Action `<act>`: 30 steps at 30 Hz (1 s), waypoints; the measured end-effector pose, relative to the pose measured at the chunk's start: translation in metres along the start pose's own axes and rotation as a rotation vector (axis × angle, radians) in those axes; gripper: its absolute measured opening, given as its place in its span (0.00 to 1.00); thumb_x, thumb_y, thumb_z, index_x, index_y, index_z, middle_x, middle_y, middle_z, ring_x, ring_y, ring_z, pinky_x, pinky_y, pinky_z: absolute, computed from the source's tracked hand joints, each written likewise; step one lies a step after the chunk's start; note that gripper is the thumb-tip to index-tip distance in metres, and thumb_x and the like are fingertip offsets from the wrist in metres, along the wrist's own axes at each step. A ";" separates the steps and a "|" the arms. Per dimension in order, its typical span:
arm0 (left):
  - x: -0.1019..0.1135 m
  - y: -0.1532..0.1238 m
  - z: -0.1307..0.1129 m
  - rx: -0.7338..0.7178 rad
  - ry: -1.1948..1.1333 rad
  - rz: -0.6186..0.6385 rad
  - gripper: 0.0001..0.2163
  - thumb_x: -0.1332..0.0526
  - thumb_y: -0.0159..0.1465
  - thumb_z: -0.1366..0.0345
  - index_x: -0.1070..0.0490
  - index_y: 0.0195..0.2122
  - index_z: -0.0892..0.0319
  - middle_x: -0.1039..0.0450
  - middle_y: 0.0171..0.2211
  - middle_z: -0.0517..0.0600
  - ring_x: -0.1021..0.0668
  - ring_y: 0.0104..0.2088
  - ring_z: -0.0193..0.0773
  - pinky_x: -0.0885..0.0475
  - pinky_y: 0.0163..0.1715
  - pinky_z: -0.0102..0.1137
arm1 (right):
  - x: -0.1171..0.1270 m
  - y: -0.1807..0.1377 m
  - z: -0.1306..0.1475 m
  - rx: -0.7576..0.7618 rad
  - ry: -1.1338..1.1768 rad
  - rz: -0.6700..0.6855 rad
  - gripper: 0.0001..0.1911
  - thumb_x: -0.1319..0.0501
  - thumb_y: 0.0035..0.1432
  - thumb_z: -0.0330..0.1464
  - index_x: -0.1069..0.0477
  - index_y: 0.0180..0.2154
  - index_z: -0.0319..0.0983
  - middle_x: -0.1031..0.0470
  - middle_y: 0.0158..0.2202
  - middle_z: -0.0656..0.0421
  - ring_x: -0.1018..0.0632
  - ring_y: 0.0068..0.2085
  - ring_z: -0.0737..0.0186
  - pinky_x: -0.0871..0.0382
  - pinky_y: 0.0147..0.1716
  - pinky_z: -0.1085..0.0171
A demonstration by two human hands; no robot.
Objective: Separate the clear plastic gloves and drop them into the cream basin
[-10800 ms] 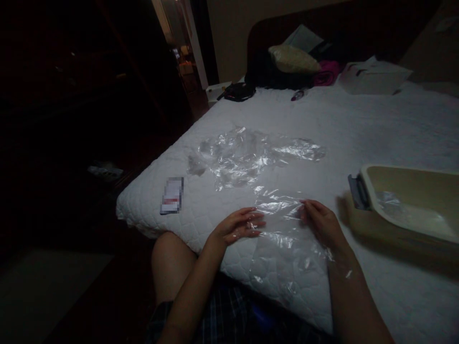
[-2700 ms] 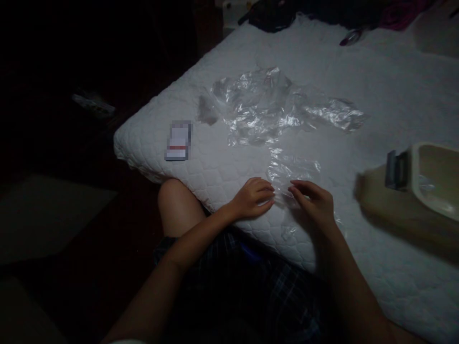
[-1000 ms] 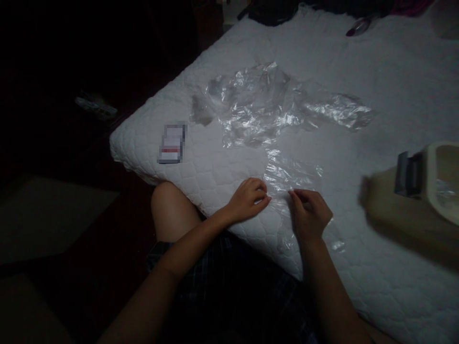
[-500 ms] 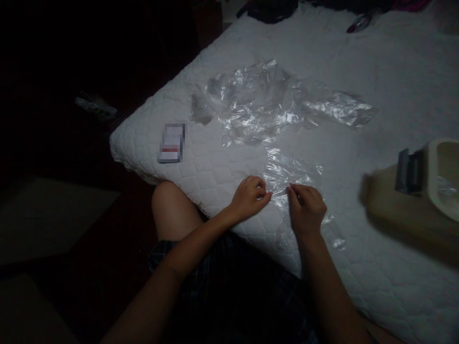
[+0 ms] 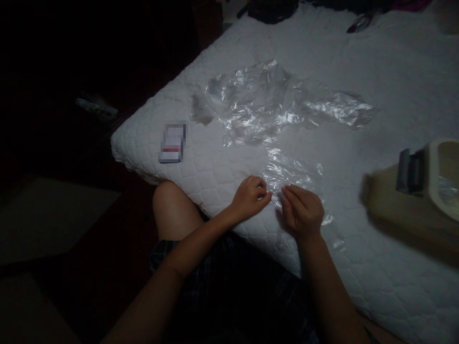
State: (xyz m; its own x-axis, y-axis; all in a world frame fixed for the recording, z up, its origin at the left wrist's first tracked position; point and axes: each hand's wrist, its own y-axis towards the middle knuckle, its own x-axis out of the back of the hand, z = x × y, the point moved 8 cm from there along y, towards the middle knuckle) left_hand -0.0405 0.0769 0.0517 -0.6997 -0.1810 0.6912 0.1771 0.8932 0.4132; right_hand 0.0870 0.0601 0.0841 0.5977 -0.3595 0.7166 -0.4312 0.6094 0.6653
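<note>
A clear plastic bag (image 5: 292, 173) lies flat on the white quilted mattress (image 5: 358, 86) near its front edge. My left hand (image 5: 250, 197) rests on the mattress with thumb and fingers pinched on the bag's near left edge. My right hand (image 5: 302, 211) lies over the bag's near part, fingers curled and pinching the film close to the left hand. Part of the bag is hidden under my right hand.
A pile of crumpled clear plastic bags (image 5: 272, 102) lies further back on the mattress. A small card or packet (image 5: 172, 143) sits near the left corner. A beige tub (image 5: 426, 191) with a grey clip stands at the right. Dark floor lies to the left.
My right hand has slid left along the bag, closing the gap to my left hand. The left hand has stayed in place, still pinched.
</note>
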 end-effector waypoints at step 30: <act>-0.001 -0.010 -0.016 -0.215 0.057 -0.016 0.06 0.45 0.61 0.65 0.29 0.34 0.60 0.28 0.40 0.54 0.28 0.46 0.42 0.32 0.46 0.43 | -0.023 0.005 -0.010 -0.147 0.091 0.189 0.14 0.40 0.52 0.32 0.30 0.43 0.40 0.27 0.44 0.54 0.28 0.45 0.56 0.40 0.50 0.52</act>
State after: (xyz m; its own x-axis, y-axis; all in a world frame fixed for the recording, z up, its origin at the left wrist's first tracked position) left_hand -0.0303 0.0619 0.0565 -0.6647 -0.2228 0.7131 0.3139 0.7829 0.5372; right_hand 0.0782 0.0788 0.0688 0.5768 -0.1683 0.7994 -0.4419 0.7587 0.4786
